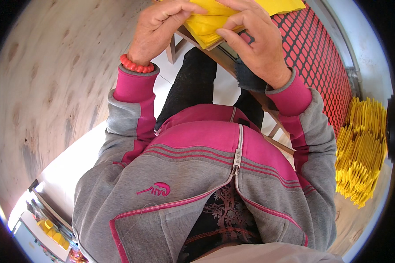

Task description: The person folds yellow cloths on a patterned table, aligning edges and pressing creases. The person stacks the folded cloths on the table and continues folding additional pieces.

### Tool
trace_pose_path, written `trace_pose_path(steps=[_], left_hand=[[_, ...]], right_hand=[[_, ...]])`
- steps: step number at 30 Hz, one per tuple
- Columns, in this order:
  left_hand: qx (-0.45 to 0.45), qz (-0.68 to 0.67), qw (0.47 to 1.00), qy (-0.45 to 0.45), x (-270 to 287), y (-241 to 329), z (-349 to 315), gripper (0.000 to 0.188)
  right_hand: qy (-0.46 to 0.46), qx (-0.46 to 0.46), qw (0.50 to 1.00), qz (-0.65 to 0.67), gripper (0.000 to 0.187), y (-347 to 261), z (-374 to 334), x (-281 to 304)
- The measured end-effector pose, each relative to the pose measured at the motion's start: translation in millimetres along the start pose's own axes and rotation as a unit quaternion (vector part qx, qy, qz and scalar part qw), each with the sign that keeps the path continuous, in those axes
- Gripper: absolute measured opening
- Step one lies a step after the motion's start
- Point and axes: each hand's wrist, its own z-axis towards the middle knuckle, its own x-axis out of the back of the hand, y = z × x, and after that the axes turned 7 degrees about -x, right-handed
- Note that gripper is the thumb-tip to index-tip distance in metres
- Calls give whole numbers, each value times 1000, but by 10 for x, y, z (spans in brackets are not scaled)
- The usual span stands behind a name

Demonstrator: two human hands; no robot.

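Note:
A bright yellow folded sheet (205, 30), thin and cloth-like, lies at the top edge of the view on a narrow wooden bench or table. My left hand (160, 26), with a red beaded bracelet (137, 65) at its wrist, pinches the sheet's left side between thumb and fingers. From the right, my right hand (260, 41) bends its thumb and forefinger onto the same sheet, holding its right side. The far fingertips are cut off by the picture's upper edge. More yellow material (283, 6) spreads behind my right hand.
A red panel with a black grid pattern (314, 52) stands to the right. Beyond it, a tall stack of folded yellow pieces (360, 151) rests near the wall. A pale wooden surface (52, 74) fills the left. My dark-trousered legs are below the bench.

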Motion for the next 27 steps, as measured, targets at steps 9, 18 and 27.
trace_pose_path(steps=[9,18,27], left_hand=[[-33,37,999,-1,-56,119,70,6],[-40,107,993,25,-112,72,46,8],[33,-13,985,169,-292,22,74,7]], right_hand=[[6,-20,1000,9,19,-34,14,35],[-46,53,997,19,15,-644,-584,-76],[-139,-230,953,-138,22,-7,-1817,-27]])
